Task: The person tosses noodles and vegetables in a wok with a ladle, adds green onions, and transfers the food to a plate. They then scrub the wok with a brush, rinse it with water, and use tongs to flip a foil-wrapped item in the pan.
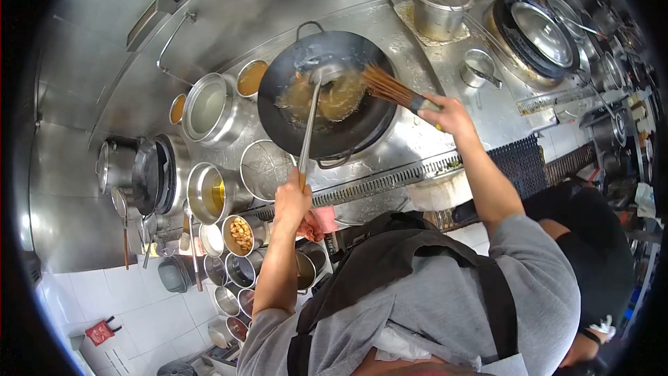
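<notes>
My left hand [293, 202] is wrapped round the wooden end of a long-handled metal ladle [311, 122], whose head rests in a large black wok [278, 63]. Brownish liquid [341, 101] lies in the bottom of the wok. A bamboo wok brush [390, 87] is in my right hand [451, 115], its bristles over the wok's right side. Its grip end is partly covered by my fingers. Just left of the wok's near rim, close to my left hand, lies a round wire strainer [267, 169].
Metal pots [209, 108] and a pot with yellow liquid [209, 195] stand to the left. Below them is a container of light brown pieces [241, 235]. At the back right are a tall lidded pot [438, 10] and a metal cup [477, 68]. Another person [591, 251] is at the right.
</notes>
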Demonstrator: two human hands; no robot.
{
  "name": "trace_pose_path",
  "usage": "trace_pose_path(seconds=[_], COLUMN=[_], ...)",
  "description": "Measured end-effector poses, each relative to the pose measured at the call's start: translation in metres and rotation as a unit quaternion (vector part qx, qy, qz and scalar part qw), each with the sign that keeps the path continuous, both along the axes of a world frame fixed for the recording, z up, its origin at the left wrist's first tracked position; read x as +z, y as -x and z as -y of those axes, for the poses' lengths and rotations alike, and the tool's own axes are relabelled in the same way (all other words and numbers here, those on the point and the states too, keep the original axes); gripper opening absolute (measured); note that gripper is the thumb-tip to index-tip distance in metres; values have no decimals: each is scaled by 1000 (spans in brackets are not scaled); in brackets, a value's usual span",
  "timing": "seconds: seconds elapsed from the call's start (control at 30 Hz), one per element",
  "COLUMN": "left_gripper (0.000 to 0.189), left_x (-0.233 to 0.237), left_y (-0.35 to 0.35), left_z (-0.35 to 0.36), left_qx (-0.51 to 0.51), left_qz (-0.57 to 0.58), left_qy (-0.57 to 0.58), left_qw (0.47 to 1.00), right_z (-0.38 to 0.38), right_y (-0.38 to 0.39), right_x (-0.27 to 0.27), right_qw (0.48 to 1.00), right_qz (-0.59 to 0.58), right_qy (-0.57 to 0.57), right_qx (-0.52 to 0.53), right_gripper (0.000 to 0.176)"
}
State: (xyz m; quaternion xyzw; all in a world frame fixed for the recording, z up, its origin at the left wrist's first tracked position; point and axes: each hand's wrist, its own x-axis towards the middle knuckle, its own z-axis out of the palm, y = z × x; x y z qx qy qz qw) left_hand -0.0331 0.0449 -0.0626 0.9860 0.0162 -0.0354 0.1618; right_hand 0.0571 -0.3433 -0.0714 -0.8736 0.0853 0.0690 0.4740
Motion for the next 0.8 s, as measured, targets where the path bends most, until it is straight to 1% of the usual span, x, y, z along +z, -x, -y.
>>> trace_pose_path(seconds=[0.03,0.07,0.1,0.13,0.17,0.2,0.27,0.3,0.37,0.4,0.47,0.5,0.53,0.57,0.6,0.63,0.67,0.73,0.77,0.8], left_gripper=[46,46,48,50,50,50,48,48,48,48,54,62,69,78,78,79,80,78,78,78], left_x=[-7,-6,-4,-3,-4,3,12,8,-2,-10,-32,-49,-65,-63,-67,-74,-83,-103,-104,-102], left_y=[-5,-6,-7,-6,-6,-8,-12,-15,-28,-31,-30,-31,-29,-21,-13,-4,3,10,12,11], left_z=[2,8,17,26,34,48,77,90,116,131,164,177,190,208,222,232,240,259,265,270], left_qx=[-12,-25,-38,-49,-64,-74,-84,-91,-163,-169,-172,-181,-188,-173,-173,-175,-175,-171,-158,-211], left_qz=[25,19,51,81,97,88,121,105,154,147,81,11,-56,-174,-172,-192,-215,-222,-217,-233], left_qy=[56,56,55,56,65,66,65,65,31,34,-45,-75,-104,-104,-102,-81,-60,3,8,71], left_qw=[998,998,996,994,991,991,987,988,974,974,981,981,975,964,965,962,959,960,963,947], right_z=[12,23,35,49,59,69,92,100,113,116,119,120,125,127,129,130,127,127,125,123], right_y=[18,36,57,78,96,112,142,155,178,187,203,210,218,225,230,235,238,241,240,237], right_x=[-13,-30,-38,-44,-44,-47,-66,-68,-67,-65,-60,-60,-79,-85,-87,-86,-81,-79,-76,-71], right_qw=[1000,995,982,980,971,959,952,950,943,942,930,937,942,942,942,944,939,928,930,932], right_qz=[-5,3,12,5,5,6,23,26,28,24,-3,-10,32,24,17,11,24,11,13,17], right_qy=[-1,-75,-147,-145,-175,-205,-210,-211,-212,-209,-226,-198,-177,-177,-176,-169,-192,-233,-230,-227], right_qx=[-9,-63,-120,-136,-165,-193,-221,-230,-254,-261,-290,-289,-283,-284,-284,-282,-283,-291,-286,-281], right_gripper=[53,54,56,56,55,54,53,52,51,51,52,52,52,51,51,52,52,53,53,53])
